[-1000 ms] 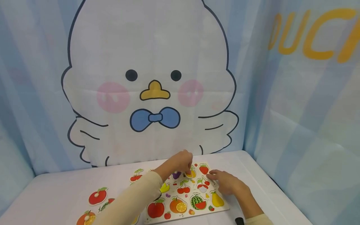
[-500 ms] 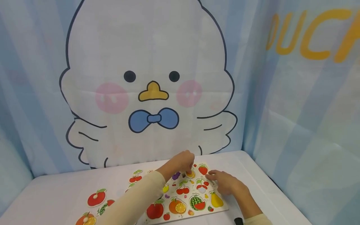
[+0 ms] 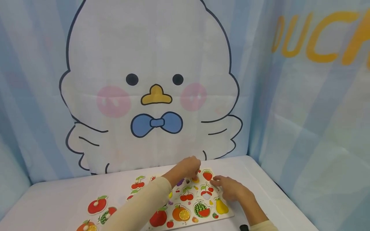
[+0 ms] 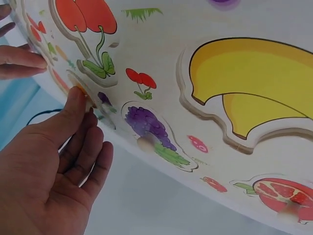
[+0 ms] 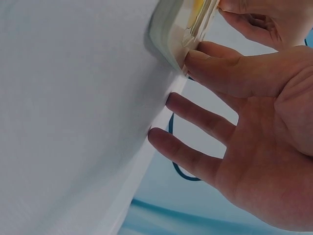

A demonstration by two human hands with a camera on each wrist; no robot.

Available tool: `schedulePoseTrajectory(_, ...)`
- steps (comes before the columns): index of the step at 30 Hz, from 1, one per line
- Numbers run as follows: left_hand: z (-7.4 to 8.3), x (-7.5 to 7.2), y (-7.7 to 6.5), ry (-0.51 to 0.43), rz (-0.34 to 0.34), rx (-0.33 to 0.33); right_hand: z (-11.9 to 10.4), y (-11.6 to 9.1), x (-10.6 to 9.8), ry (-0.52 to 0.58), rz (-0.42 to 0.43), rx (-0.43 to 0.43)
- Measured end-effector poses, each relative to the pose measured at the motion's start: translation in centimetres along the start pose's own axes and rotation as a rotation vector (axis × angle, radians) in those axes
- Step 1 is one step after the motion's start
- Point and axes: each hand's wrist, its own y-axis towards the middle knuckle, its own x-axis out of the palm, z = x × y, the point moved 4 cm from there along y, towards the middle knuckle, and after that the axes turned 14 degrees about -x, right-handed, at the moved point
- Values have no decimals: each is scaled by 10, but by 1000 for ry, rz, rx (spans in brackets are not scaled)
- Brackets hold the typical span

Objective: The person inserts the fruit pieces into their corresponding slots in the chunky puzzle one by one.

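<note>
Fruit board (image 3: 197, 198), left hand (image 3: 190, 166) pinching a yellow piece (image 3: 195, 180) near its far edge; right hand (image 3: 229, 188) spread, touching its right edge

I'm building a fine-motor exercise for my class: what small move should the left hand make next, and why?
Probably ease the orange-yellow piece flat into its recess. The left hand pinches it and its edge looks raised, though the grape piece beside it sits in place; the right hand touches the board's edge.

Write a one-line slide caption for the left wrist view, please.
Left hand pinches a fruit piece at the puzzle board, beside the knobbed grapes.
</note>
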Motion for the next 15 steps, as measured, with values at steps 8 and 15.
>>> schedulePoseTrajectory(8, -5, 1, -5, -101, -31, -33, -1, 0, 0, -29, -6, -2)
schedulePoseTrajectory(15, -8, 1, -5, -119, -85, -36, -2, 0, 1, -22, -6, -6)
